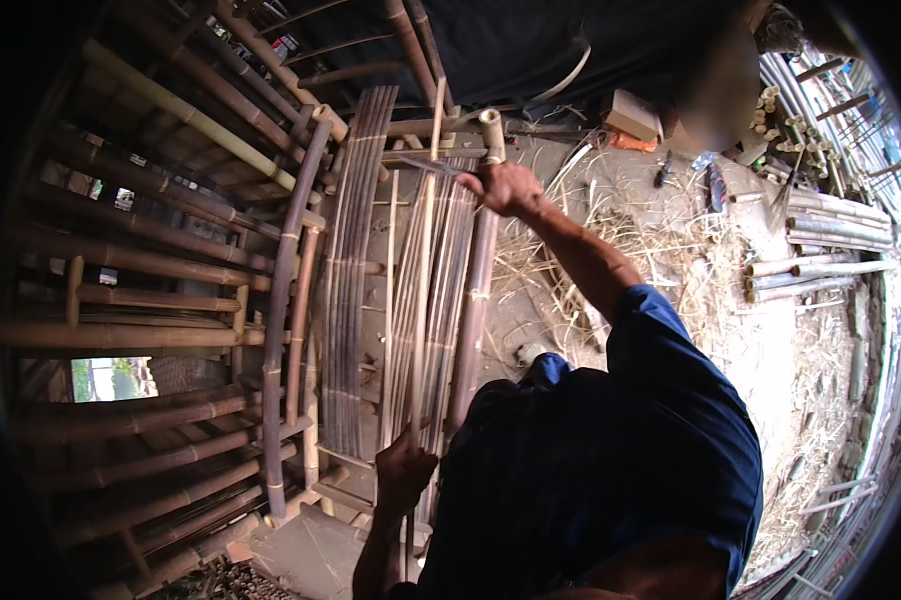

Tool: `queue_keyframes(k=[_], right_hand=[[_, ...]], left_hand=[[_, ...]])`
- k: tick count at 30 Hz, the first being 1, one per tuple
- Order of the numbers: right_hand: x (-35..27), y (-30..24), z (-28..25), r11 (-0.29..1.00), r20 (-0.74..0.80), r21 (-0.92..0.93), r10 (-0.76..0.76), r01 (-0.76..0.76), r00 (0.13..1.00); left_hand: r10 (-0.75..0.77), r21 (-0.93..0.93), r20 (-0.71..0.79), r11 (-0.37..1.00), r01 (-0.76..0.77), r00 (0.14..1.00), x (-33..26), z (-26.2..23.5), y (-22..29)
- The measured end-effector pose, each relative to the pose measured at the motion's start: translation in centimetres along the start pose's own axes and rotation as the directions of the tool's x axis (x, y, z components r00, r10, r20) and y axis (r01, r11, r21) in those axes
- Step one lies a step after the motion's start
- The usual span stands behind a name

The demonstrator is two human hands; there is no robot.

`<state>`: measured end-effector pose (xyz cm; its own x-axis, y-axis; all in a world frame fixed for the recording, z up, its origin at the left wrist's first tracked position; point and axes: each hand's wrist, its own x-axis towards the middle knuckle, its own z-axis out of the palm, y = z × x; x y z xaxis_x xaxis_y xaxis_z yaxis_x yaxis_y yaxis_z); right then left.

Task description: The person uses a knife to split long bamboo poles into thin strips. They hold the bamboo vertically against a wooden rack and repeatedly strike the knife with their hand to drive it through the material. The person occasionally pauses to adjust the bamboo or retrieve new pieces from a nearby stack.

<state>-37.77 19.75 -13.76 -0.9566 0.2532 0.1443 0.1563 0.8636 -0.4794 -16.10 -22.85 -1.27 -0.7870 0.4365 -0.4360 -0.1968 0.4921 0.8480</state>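
Left grip clasps a pale strip, long axis pointing forward; right grip holds a knife crosswise

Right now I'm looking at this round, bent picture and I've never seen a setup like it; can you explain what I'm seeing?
There's no machine here, just a person's two bare hands. The single picture comes from a wide fisheye camera on the person's head, looking down, so straight edges curve near the rim. The dark blue shirt is the wearer's own.

The left hand, lower down, grips a long pale strip. The right hand, farther out, holds a narrow blade that crosses the strip.

Long brown bamboo strips lie side by side on a bamboo frame. To the right, thin pale shavings litter the ground.
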Motion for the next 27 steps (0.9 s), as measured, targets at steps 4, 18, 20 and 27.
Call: queue_keyframes(k=[4, 18, 20, 27], right_hand=[[-1.2, -3.2, 1.6, 0.821, -0.38, -0.26, -0.571, 0.508, 0.728], [5.9, 9.1, -10.7, 0.832, -0.202, 0.091, 0.554, -0.548, 0.807], [4.3, 6.8, -9.7, 0.884, -0.221, 0.128, 0.467, -0.449, 0.856], [-12.9, -11.0, 0.4, 0.98, 0.39, 0.182, -0.15, 0.084, 0.908]], left_hand=[[-0.007, -0.007, -0.038, 1.0, 0.007, 0.999, -1.5, -1.3, 0.3], [-0.367, 0.816, 0.097, 0.561, 0.138, 0.925, -12.4, -2.5, -8.0], [-0.052, 0.415, 0.045, 0.909, 0.029, 0.998, -6.5, -1.8, -4.4], [0.211, -0.07, -0.1, 0.973, -0.218, 0.972, 13.7, 1.0, 1.2]])
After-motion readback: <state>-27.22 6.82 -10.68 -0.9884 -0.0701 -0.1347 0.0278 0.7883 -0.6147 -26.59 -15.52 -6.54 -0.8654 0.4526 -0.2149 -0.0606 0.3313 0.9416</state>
